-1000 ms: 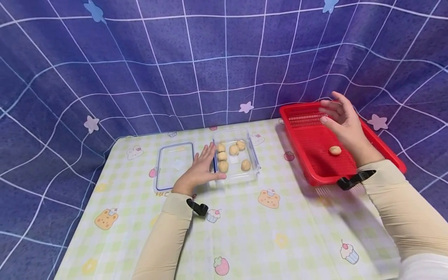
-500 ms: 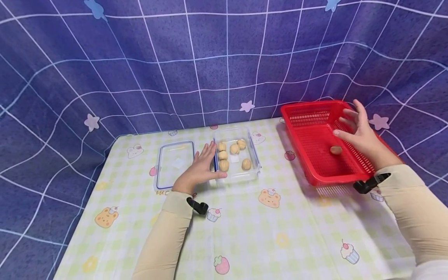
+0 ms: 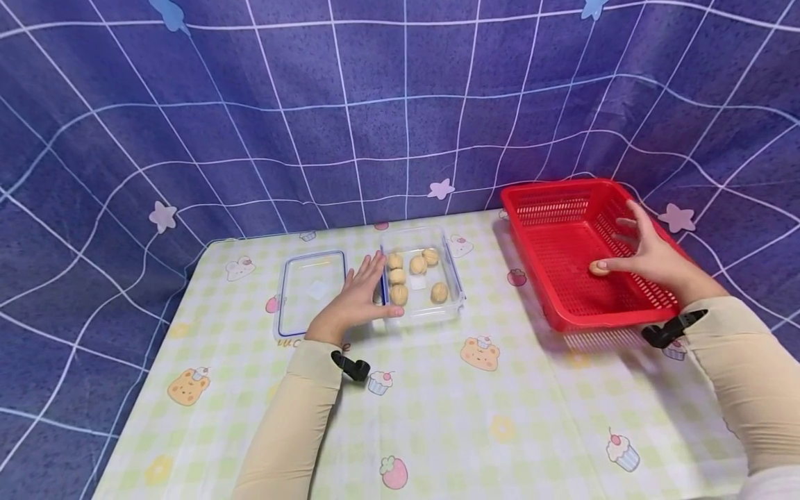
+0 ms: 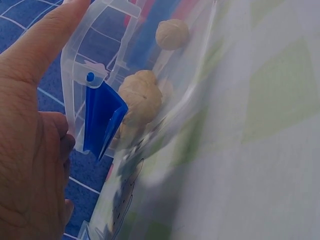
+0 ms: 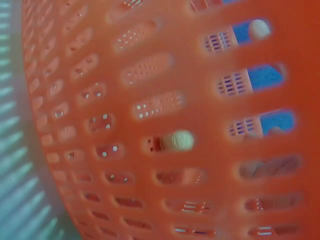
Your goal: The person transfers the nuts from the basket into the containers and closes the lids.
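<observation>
A clear plastic container (image 3: 431,316) with several walnuts (image 3: 418,265) in it stands mid-table. My left hand (image 3: 355,300) rests against its left side, fingers spread and thumb by the near corner. In the left wrist view the thumb lies along the rim beside a blue clip (image 4: 102,117). Over the red basket (image 3: 553,278), my right hand (image 3: 656,260) reaches in from the right. Its thumb tip is at a single walnut (image 3: 596,269) on the basket floor; the other fingers stand apart from the walnut. The basket wall fills most of the right wrist view.
A clear lid (image 3: 312,295) with a blue seal lies left of the container. The table has a checked cloth (image 3: 450,423) with cartoon prints. A blue grid-patterned curtain (image 3: 300,125) hangs behind and at the sides.
My right hand has moved right and then lowered, its thumb coming to the walnut in the basket. That walnut shifted slightly in appearance. The left hand has stayed at the container.
</observation>
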A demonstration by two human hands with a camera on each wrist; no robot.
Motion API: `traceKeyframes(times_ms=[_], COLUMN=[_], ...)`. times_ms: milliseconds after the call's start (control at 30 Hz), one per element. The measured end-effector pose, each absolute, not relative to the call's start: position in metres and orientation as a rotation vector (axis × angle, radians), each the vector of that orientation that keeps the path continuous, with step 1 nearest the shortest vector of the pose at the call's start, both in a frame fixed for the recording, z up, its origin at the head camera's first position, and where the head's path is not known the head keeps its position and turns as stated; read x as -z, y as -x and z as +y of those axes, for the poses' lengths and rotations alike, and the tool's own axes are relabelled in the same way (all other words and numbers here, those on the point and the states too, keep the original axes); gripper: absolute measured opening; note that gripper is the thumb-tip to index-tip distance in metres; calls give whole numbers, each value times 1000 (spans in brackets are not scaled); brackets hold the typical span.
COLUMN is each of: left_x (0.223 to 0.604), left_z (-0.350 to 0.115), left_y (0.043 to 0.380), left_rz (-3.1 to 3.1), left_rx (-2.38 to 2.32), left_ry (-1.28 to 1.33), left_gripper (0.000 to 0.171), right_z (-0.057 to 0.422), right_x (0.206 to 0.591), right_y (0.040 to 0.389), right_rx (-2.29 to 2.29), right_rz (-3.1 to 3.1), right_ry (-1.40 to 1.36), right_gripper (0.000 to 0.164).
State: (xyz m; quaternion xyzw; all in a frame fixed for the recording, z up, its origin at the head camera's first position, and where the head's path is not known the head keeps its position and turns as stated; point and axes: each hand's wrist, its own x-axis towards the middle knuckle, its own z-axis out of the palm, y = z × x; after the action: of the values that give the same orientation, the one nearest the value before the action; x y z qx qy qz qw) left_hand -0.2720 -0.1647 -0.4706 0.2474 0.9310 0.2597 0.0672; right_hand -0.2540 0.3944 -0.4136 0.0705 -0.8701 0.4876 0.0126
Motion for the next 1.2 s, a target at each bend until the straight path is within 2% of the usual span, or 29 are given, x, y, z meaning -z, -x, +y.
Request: traceKeyframes(times_ms=[167, 500, 900, 1200], left_x=[471, 470, 468, 468], left_z=[-165, -165, -163, -164], left_y=[272, 271, 271, 270], left_rz=[2812, 2805, 2816, 2810], left_rx=[-779, -800, -765, -749], left_ry=[-745, -755, -755, -728], left_gripper=[120, 119, 117, 118], right_z=[404, 437, 436, 430], right_x=[417, 435, 444, 442], right_y=[254, 262, 267, 268], right_rx=[-1485, -1643, -1526, -1131], right_rz=[-2804, -2707, -2857, -3025], right_ry=[-252, -536, -461, -431], right_gripper=[121, 94, 69, 71])
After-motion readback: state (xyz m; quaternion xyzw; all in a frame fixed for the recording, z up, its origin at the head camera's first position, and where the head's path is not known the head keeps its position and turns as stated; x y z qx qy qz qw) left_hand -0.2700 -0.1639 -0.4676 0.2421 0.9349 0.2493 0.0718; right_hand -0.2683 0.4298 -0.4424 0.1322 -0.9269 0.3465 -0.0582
